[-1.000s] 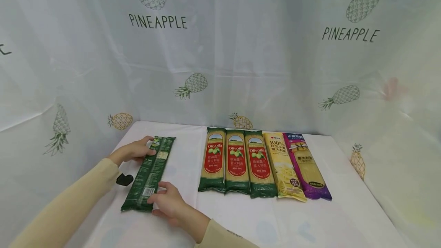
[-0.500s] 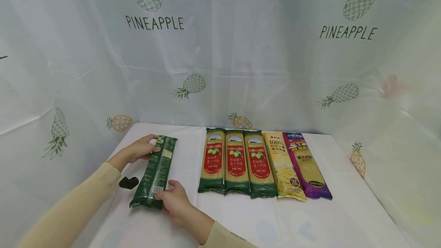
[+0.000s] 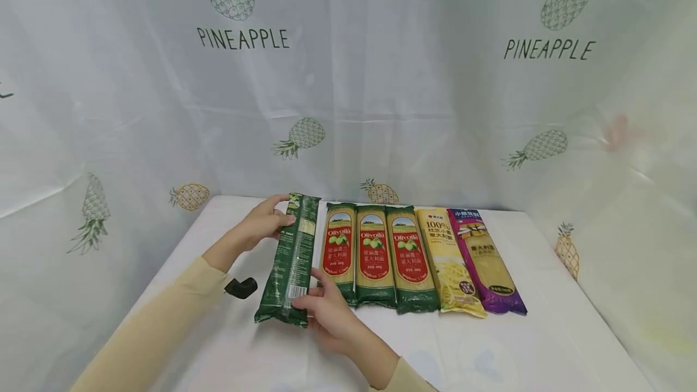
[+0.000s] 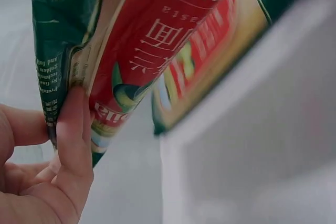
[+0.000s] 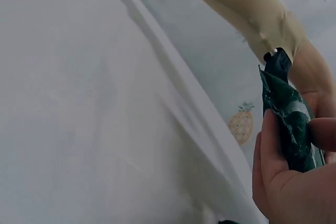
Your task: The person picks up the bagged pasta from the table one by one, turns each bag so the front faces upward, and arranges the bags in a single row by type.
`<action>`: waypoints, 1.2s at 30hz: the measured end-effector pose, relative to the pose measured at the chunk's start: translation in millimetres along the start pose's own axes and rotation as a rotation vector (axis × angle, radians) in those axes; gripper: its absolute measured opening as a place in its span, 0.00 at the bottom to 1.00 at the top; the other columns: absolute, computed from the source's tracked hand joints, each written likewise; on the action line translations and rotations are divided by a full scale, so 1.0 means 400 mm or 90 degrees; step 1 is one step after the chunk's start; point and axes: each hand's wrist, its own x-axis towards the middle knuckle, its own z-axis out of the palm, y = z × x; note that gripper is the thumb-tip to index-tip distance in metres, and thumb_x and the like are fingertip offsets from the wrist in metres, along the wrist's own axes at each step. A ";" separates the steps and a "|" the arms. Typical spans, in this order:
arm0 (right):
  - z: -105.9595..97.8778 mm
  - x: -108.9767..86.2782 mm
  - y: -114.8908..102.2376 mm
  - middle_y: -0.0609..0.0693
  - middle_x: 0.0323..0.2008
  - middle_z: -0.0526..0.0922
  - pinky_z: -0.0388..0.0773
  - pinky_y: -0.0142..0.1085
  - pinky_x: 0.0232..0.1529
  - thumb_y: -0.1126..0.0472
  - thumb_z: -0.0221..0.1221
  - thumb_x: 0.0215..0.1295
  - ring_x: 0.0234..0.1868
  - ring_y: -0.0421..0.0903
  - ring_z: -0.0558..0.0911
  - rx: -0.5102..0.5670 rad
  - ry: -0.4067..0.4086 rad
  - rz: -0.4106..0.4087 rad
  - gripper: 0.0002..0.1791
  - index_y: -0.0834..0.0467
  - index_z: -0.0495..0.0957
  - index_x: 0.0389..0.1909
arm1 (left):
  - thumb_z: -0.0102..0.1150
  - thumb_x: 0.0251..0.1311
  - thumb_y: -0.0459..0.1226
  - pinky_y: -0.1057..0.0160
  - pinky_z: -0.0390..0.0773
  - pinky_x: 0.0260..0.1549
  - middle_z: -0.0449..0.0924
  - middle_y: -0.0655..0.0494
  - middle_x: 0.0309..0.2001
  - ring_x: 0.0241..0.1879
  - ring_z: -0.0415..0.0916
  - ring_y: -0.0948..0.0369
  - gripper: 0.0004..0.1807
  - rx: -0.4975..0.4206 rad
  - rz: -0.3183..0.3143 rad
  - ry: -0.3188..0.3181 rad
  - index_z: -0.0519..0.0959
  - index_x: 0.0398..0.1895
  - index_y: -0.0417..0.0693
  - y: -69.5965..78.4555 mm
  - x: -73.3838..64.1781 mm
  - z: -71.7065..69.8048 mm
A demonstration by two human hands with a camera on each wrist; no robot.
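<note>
Both hands hold a green spaghetti packet point(image 3: 291, 259), its printed back with the barcode facing up, slightly tilted over the white table. My left hand point(image 3: 263, 222) grips its far end, thumb on top. At the near right edge, my right hand point(image 3: 329, 310) pinches it between thumb and fingers. In the left wrist view the red front label of the spaghetti packet point(image 4: 157, 40) faces down, with fingers against it. The right wrist view shows the near end of the spaghetti packet point(image 5: 289, 124). It partly covers the leftmost Olivoilà packet point(image 3: 339, 247) in the row.
Right of that packet lie two more Olivoilà packets, a middle one point(image 3: 374, 253) and a right one point(image 3: 411, 259). A yellow pasta packet point(image 3: 449, 259) and a purple pasta packet point(image 3: 486, 262) follow. A black object point(image 3: 241, 287) shows by the left sleeve. A pineapple-print curtain point(image 3: 414, 107) surrounds the table point(image 3: 490, 356).
Both hands have lifted the green spaghetti packet and carried it right, from the table's left side to beside the row. The row of packets has stayed in place.
</note>
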 end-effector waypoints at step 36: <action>-0.227 -0.119 -0.028 0.64 0.75 0.69 0.85 0.40 0.55 0.76 0.60 0.68 0.59 0.51 0.84 -0.064 0.112 -0.147 0.46 0.52 0.53 0.83 | 0.65 0.74 0.49 0.45 0.80 0.51 0.76 0.43 0.62 0.52 0.79 0.47 0.32 0.256 0.138 0.149 0.73 0.77 0.51 0.137 0.042 0.321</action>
